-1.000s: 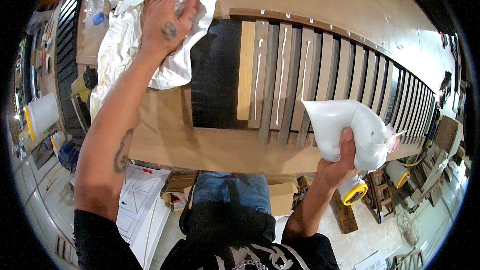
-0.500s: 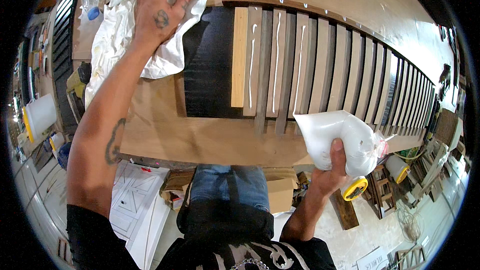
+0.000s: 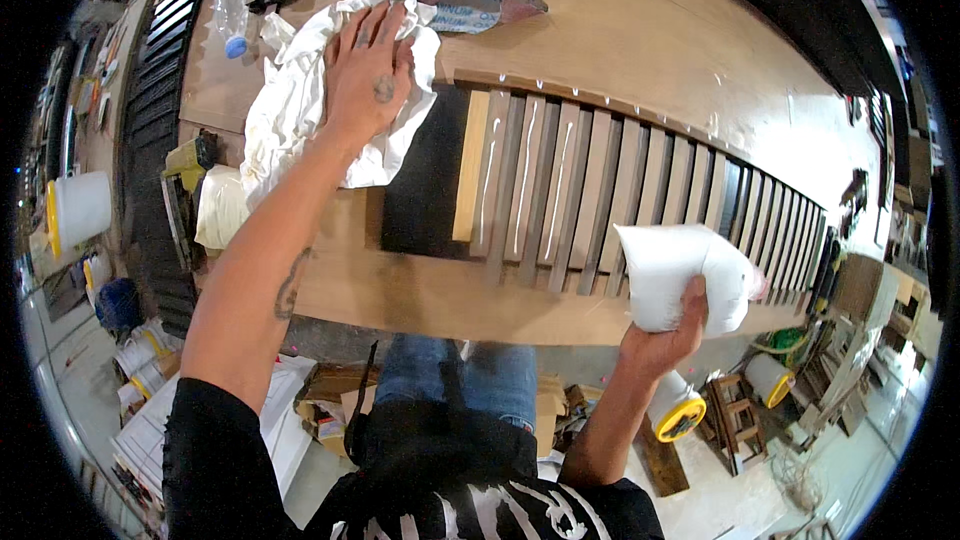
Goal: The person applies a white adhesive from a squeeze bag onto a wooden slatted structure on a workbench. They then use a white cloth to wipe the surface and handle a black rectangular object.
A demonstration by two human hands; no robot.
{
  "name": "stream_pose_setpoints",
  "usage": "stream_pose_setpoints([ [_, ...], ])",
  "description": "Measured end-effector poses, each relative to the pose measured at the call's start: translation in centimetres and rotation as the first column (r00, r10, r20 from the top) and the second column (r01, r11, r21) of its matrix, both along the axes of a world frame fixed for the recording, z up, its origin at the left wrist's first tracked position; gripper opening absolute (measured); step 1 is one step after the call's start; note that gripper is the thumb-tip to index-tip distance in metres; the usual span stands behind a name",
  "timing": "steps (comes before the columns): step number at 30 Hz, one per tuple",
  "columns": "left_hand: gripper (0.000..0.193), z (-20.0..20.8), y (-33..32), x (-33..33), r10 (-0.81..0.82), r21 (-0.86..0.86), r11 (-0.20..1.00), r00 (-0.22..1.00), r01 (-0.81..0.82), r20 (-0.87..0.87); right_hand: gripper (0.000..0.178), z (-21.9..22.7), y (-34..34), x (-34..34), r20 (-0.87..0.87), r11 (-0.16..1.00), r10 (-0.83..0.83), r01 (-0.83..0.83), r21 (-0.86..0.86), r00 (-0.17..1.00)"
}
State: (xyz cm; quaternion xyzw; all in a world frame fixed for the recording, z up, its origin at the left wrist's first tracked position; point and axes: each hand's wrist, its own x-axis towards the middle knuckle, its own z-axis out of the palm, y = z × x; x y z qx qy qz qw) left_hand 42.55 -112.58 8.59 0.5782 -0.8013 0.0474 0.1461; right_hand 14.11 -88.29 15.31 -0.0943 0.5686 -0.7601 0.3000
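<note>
My right hand (image 3: 672, 335) is wrapped round a plump white plastic bag (image 3: 682, 275) with a pointed corner. That corner is over the row of wooden slats (image 3: 595, 190), right of the three nearest slats that bear thin white lines of paste. My left hand (image 3: 372, 75) lies with its fingers stretched out on a crumpled white cloth (image 3: 300, 110). Between the cloth and the slats is a flat black panel (image 3: 425, 195), bordered by a pale wood strip (image 3: 471, 165). A brown rail (image 3: 500, 82) with small white dabs runs along the slats' far ends.
All this rests on a wooden worktable (image 3: 600, 10). A clear bottle with a blue cap (image 3: 233, 15) and a sandpaper piece (image 3: 485, 10) are at the back. Black louvred panels (image 3: 160, 90) stand left. White tubs with yellow rims (image 3: 680, 418), boxes and wood scraps are on the floor.
The bag's tip has come away from the end of the third paste line and moved right. My left hand stays on the cloth. The whole view has shifted, showing more of the table's back.
</note>
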Motion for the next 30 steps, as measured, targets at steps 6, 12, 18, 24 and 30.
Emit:
stream_pose_setpoints([
  [6, 0.043, -1.0, -0.1, -0.1, 0.047, -0.05, 0.998, 0.998, -0.049, -0.053, 0.053, -2.5, -8.1, -1.2, -0.096, 0.998, 0.056, -0.055, 0.008, 0.994],
  [12, 0.041, -0.8, -0.1, -0.4, 0.028, -0.076, 0.996, 0.995, -0.035, -0.091, 0.047, -3.8, -9.6, -1.8, -0.163, 0.993, 0.115, -0.109, 0.043, 0.98],
  [18, 0.043, -1.0, 0.1, -0.2, 0.057, -0.063, 0.996, 0.998, -0.059, -0.021, 0.049, -2.9, -10.4, -1.6, -0.168, 0.971, 0.186, -0.155, 0.183, 0.968],
  [24, 0.052, -0.8, 0.0, -0.5, 0.011, -0.043, 0.999, 0.999, -0.013, -0.052, 0.059, -3.2, -11.0, -2.0, -0.305, 0.966, 0.218, -0.16, 0.205, 0.927],
  [30, 0.048, -0.6, 0.0, -0.6, 0.015, -0.039, 0.999, 0.997, -0.018, -0.071, 0.058, -2.4, -11.0, -1.4, -0.305, 0.955, 0.286, -0.296, 0.013, 0.909],
])
